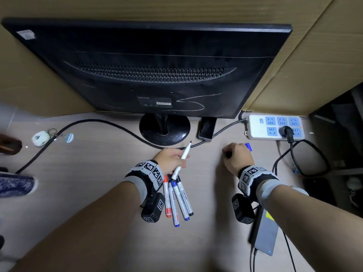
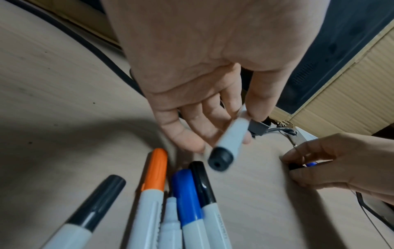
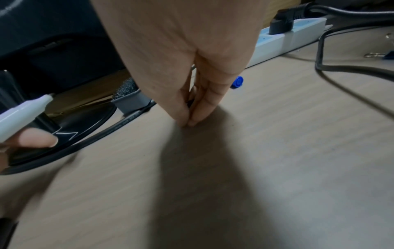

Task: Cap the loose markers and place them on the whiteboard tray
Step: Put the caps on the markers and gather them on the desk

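Observation:
My left hand [image 1: 177, 159] pinches an uncapped white marker [image 1: 183, 158], its black tip pointing up toward the monitor stand; the left wrist view shows its black rear end [image 2: 220, 159]. On the desk to the right, my right hand [image 1: 237, 156] pinches a black cap [image 1: 228, 154] between thumb and fingertips, and the cap is mostly hidden by the fingers [image 3: 200, 107]. Just beyond that hand lies a loose blue cap [image 1: 248, 146]. Under my left wrist several markers [image 1: 176, 199] lie together: orange-capped [image 2: 156, 171], blue-capped [image 2: 185, 190], black-capped [image 2: 201, 182] and one uncapped [image 2: 170, 210].
A black monitor [image 1: 147, 65] stands at the back on a round base [image 1: 164, 128], with a thick black cable [image 1: 88, 122] running past it. A white power strip [image 1: 255, 130] sits back right, a grey box [image 1: 266, 232] near my right forearm, a keychain [image 1: 41, 138] far left.

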A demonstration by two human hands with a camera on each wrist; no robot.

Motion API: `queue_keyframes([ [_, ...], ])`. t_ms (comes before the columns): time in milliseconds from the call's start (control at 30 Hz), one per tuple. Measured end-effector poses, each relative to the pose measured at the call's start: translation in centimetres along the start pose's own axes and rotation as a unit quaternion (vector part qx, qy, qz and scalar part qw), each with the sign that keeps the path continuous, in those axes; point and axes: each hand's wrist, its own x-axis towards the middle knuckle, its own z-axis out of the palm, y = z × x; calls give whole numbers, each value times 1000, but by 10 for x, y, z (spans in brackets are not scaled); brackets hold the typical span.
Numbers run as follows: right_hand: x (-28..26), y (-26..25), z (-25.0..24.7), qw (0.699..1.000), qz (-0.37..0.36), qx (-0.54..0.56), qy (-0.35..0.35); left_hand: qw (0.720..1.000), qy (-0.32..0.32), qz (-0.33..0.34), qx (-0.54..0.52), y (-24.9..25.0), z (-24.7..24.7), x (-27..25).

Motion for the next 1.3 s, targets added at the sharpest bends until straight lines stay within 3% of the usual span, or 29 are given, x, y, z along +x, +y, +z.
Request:
queue_keyframes([
  [100,-8,3,5,999,10,34,-25,999,6,15,-45,-4,-3,-2],
  [367,-44,4,14,988,61,82,-115,999,-8,52,14,-6,-2,-20],
  [567,-66,11,16,991,38,59,-111,994,33,74,76,-18,-1,-36],
  [700,-78,-9,3,988,39,111,-103,984,81,108,113,-23,-9,-52],
  [833,-89,-37,-10,987,-17,119,-109,979,95,119,132,-21,-24,-69],
  [1100,-98,-75,-22,963,-81,225,-127,965,91,141,201,-16,-48,-90],
  [1300,-102,-89,-23,926,-78,341,-143,968,103,133,185,-24,-60,-95],
])
